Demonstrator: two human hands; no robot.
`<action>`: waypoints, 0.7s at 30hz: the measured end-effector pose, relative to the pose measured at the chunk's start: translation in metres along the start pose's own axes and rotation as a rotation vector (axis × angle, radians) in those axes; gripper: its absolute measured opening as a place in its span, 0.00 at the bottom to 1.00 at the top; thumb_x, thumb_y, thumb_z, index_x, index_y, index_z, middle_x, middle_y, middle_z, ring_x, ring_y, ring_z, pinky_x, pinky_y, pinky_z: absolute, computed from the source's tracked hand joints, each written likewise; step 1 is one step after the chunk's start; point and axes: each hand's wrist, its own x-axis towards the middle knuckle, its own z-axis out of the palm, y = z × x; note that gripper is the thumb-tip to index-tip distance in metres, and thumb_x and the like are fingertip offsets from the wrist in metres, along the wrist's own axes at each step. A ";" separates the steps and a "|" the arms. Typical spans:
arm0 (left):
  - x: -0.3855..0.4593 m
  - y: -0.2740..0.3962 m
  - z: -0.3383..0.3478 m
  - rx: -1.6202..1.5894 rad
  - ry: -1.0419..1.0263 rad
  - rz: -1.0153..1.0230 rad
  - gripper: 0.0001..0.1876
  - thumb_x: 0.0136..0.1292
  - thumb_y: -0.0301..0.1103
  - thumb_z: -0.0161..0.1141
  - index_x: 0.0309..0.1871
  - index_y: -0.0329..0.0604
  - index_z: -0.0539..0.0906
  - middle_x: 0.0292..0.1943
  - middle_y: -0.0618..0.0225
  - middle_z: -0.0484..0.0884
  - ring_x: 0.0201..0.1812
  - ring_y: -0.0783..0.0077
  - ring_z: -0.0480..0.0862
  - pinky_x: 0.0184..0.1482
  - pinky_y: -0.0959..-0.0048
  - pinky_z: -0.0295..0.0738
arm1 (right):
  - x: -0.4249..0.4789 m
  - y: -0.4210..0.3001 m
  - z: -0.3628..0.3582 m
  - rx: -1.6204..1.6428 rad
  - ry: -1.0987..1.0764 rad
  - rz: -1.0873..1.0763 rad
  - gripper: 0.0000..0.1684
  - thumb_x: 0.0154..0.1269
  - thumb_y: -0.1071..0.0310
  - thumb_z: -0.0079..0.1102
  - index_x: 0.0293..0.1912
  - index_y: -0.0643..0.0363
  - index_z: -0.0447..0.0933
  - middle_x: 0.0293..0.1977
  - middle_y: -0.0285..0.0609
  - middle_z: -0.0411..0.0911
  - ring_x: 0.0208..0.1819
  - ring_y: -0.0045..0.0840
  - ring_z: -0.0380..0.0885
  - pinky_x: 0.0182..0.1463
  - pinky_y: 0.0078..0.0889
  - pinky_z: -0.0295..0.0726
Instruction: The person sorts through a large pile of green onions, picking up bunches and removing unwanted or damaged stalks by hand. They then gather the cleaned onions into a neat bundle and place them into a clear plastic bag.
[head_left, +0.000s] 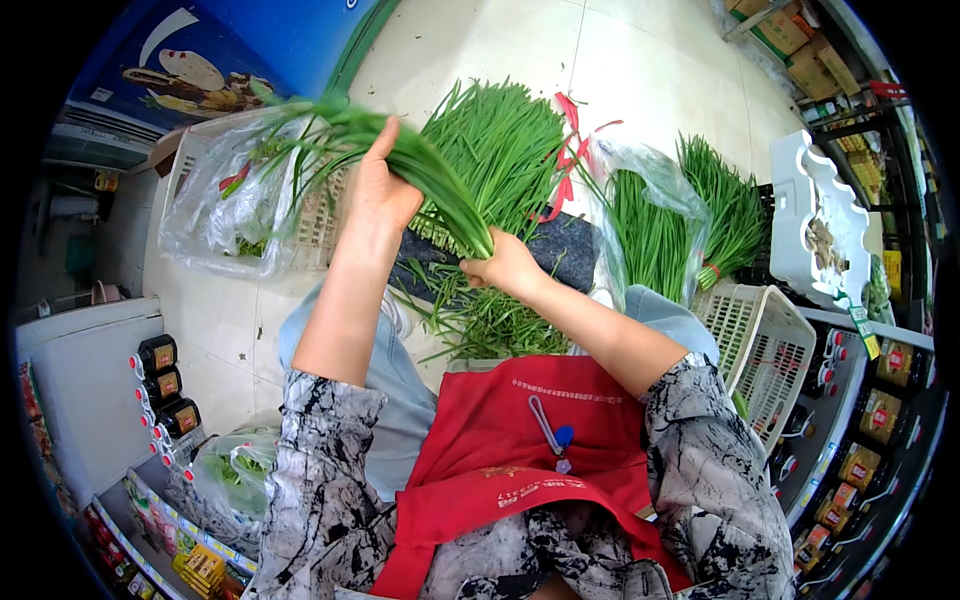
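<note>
My right hand (501, 261) grips the pale stalk ends of a bunch of garlic chives (442, 176). Farther up the same bunch, my left hand (381, 184) is around the leaves with its thumb raised; its fingers are mostly hidden. The leaf tips fan out to the left and are blurred. Just beyond my hands, a large pile of garlic chives (499, 139) lies with its cut ends toward me, on a dark grey mat (566, 247). Loose trimmings and short leaves (510, 322) are heaped below my hands, between my knees.
At left stands a plastic crate (319, 225) with a clear plastic bag (225, 202). To the right are bagged chives (649, 232), a tied chive bunch (720, 202), a white crate (765, 352) and a foam box (814, 206). Red ribbon (570, 161) lies beyond. Bottle shelves (862, 405) flank me.
</note>
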 end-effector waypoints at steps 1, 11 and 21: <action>-0.010 0.001 0.009 0.032 -0.157 0.008 0.18 0.59 0.36 0.60 0.48 0.36 0.70 0.44 0.57 0.75 0.48 0.59 0.72 0.56 0.59 0.64 | 0.004 -0.006 -0.004 0.313 -0.182 0.135 0.24 0.55 0.64 0.62 0.48 0.65 0.68 0.33 0.46 0.75 0.32 0.30 0.76 0.34 0.32 0.77; -0.016 0.029 -0.004 0.424 -0.283 0.057 0.40 0.63 0.50 0.52 0.64 0.25 0.49 0.62 0.38 0.55 0.65 0.51 0.59 0.65 0.62 0.54 | -0.021 -0.043 -0.053 0.771 -0.711 -0.039 0.15 0.60 0.66 0.59 0.45 0.61 0.71 0.26 0.45 0.71 0.22 0.24 0.71 0.24 0.21 0.71; -0.016 0.001 -0.002 0.609 -0.460 -0.215 0.30 0.67 0.51 0.43 0.59 0.31 0.64 0.57 0.49 0.68 0.60 0.59 0.68 0.60 0.65 0.62 | -0.032 -0.058 -0.071 0.693 -0.655 -0.159 0.13 0.59 0.65 0.60 0.40 0.62 0.71 0.23 0.38 0.68 0.21 0.19 0.67 0.21 0.18 0.64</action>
